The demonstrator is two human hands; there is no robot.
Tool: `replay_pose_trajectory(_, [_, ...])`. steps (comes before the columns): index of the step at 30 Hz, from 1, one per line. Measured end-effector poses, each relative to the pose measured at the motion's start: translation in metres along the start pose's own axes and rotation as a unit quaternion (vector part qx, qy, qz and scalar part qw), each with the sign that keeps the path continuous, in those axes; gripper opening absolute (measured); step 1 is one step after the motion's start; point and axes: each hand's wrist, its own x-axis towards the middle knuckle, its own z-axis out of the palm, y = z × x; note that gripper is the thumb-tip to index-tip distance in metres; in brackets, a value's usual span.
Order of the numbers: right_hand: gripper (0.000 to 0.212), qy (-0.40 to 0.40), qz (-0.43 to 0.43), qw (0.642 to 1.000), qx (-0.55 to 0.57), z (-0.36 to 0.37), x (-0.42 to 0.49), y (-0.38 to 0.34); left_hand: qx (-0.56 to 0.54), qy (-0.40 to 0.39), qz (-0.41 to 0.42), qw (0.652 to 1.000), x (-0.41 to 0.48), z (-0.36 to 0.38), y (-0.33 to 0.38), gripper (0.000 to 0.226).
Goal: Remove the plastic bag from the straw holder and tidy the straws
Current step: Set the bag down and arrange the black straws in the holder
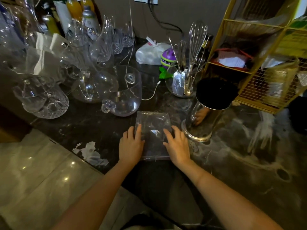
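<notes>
A clear plastic bag [153,128] lies flat on the dark marble counter [232,163], near its front edge. My left hand [131,145] presses on the bag's left side with straight fingers. My right hand [177,144] presses on its right side the same way. Just right of the bag stands the shiny metal straw holder [207,117], upright, filled with black straws [216,92] whose tops form a dark mass at its mouth.
Several clear glass jugs and bowls [123,93] crowd the counter's left and back. A glass jar with a whisk and utensils [184,80] stands behind the holder. A yellow wire rack [259,63] stands at the right. A white charging cable [149,95] trails across the middle.
</notes>
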Motion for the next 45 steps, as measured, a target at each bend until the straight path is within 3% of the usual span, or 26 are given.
replay_pose_trajectory(3, [0.053,-0.048,-0.047,0.997,-0.029,0.003,0.0,0.006,0.067,-0.053,0.073,0.994,0.003,0.003,-0.007,0.052])
replay_pose_trajectory(7, [0.051,-0.119,-0.042,0.991,-0.032,0.006,0.001,0.016,0.089,-0.154,0.125,0.976,0.008,0.004,-0.014,0.051])
replay_pose_trajectory(19, [0.055,-0.206,-0.04,0.978,0.011,-0.008,0.006,0.023,0.05,-0.193,0.117,0.973,0.019,-0.009,-0.018,0.046])
replay_pose_trajectory(24, [0.057,-0.109,-0.064,0.985,0.12,-0.053,0.007,0.014,-0.114,-0.099,0.125,0.981,0.04,-0.044,0.014,0.048])
replay_pose_trajectory(30, [0.054,0.04,-0.116,0.968,0.217,-0.146,0.007,0.005,-0.29,-0.006,0.174,0.941,0.08,-0.103,0.084,0.043])
replay_pose_trajectory(34, [0.051,0.122,-0.088,0.953,0.263,-0.198,0.009,0.015,-0.364,-0.021,0.195,0.911,0.106,-0.129,0.125,0.047])
replay_pose_trajectory(38, [0.053,0.182,-0.046,0.958,0.219,-0.234,0.019,0.037,-0.374,-0.077,0.203,0.902,0.13,-0.142,0.153,0.046])
replay_pose_trajectory(45, [0.049,0.113,0.056,0.972,0.199,-0.255,0.043,0.083,-0.365,-0.129,0.226,0.894,0.158,-0.143,0.172,0.036])
